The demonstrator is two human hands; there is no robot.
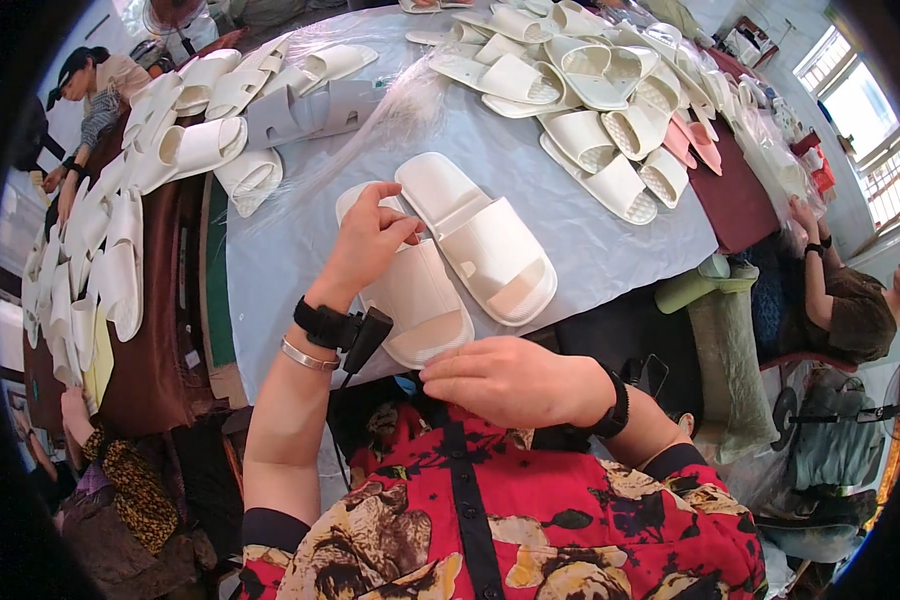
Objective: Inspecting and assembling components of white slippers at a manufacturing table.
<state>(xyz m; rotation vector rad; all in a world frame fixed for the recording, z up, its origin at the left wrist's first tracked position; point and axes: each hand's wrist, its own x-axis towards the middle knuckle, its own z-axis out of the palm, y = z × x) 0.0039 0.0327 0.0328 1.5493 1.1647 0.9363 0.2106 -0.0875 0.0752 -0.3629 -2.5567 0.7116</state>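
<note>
Slipper [417,290] at dial centre, twin [485,245] at two; left hand [368,238] at eleven, fingers half-curled, grip unclear; right hand [515,382] at five, fingers straight, ungripping; possible fall from nudge toward six.

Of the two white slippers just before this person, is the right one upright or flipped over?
Upright: the right slipper rests sole-down on the pale blue sheet, its strap and footbed facing up.

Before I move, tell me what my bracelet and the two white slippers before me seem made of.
Slippers: probably moulded foam or rubber; matte, with thick, soft-looking soles. Bracelet: likely metal; polished silver-coloured, showing bright glints, exact alloy unclear.
</note>
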